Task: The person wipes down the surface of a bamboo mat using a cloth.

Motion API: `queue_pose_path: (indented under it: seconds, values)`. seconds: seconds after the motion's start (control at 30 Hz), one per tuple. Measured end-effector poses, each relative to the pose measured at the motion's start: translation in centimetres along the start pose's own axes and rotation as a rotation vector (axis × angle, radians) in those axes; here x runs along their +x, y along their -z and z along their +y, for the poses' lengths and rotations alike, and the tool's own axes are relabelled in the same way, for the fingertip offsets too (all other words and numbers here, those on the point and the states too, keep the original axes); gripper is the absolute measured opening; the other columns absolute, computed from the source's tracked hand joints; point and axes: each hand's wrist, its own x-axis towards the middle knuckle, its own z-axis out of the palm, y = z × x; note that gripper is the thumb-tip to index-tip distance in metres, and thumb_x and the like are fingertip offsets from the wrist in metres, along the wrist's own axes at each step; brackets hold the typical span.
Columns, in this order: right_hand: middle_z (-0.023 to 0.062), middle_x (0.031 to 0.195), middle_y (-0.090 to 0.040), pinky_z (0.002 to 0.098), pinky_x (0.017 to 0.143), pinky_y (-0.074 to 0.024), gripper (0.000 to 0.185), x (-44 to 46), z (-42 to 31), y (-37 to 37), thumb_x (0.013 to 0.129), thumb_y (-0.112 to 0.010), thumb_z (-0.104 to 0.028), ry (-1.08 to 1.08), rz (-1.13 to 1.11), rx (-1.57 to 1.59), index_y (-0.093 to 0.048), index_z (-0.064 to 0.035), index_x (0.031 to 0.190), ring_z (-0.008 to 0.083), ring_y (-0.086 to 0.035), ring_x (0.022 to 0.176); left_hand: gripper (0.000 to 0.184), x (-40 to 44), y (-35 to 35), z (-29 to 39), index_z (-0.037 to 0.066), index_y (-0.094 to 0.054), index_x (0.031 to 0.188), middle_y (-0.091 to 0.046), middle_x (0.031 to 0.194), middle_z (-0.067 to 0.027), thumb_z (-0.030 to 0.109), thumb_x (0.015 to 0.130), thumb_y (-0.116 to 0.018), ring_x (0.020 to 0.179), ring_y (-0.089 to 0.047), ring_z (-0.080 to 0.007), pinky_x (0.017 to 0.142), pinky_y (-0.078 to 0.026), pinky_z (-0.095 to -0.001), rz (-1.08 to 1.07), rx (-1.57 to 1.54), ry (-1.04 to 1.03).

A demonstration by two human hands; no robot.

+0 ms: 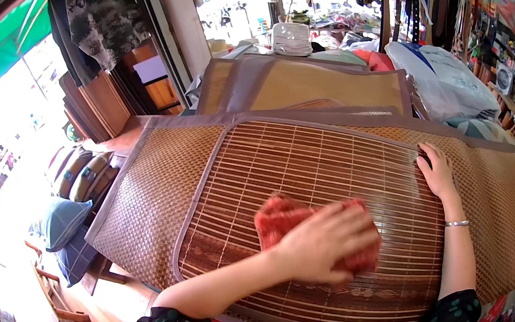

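Note:
My left hand [327, 241] lies palm down over a crumpled red cloth [280, 219], pressing it against a brown slatted bamboo mat [265, 166]; motion blurs its fingers. Cloth sticks out on both sides of the hand. On the right edge of the slatted part, my right hand [436, 173] rests flat with its fingers stretched out and nothing in it. A silver bangle circles the right wrist. Woven tan panels [152, 177] with a grey-brown border flank the slats.
Behind lies another tan mat [319, 84]. Plastic-wrapped goods [443, 77] are piled at the right rear. Blue cushions [62, 222] and striped cushions [88, 177] are stacked at the left, near a wooden chair [56, 294]. Belts hang at the upper right.

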Motion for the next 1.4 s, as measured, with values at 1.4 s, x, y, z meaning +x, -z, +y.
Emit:
queue_pose_path:
  seconds: [1.4]
  values:
    - [0.0127,0.143,-0.049,0.0461,0.117,-0.0174,0.048,-0.4,-1.5,1.0,0.097,-0.051,-0.038,-0.026,-0.003,-0.011,-0.054,-0.0089,0.135,0.0307,-0.037,0.137,0.075,6.9,-2.3,-5.5,0.009,-0.046,0.138,-0.047,0.139,-0.0188,0.036,0.073,-0.071,0.131,-0.045,-0.0352,0.111,-0.033,-0.0526,0.209,0.116,-0.002]
